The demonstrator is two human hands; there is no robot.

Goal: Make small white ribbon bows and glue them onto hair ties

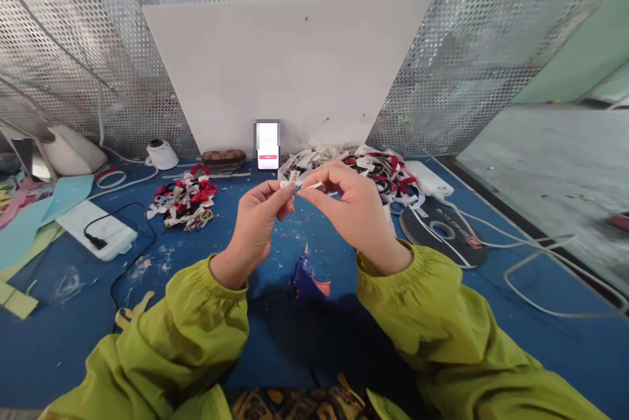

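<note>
In the head view both hands meet above the middle of the blue table. My left hand (pixel 258 217) is closed, its thumb and forefinger pinching a white printed ribbon (pixel 293 177). Close beside it, my right hand (pixel 351 200) pinches a narrow white strip (pixel 314 186) between thumb and fingers. Whether that strip belongs to the same ribbon cannot be made out. Below the hands a blue hot glue gun (pixel 303 272) with an orange trigger rests on the table, its nozzle pointing away from me. A heap of white ribbons (pixel 314 156) lies behind my hands, partly hidden by them.
A pile of red, black and white bows (pixel 185 200) lies left, another ribbon pile (pixel 393 174) right. A black ribbon reel (pixel 442 230) and loose white cable (pixel 521 243) are at the right. A lit phone (pixel 268 148) leans on the white board (pixel 289 66). A white power strip (pixel 101 230) lies left.
</note>
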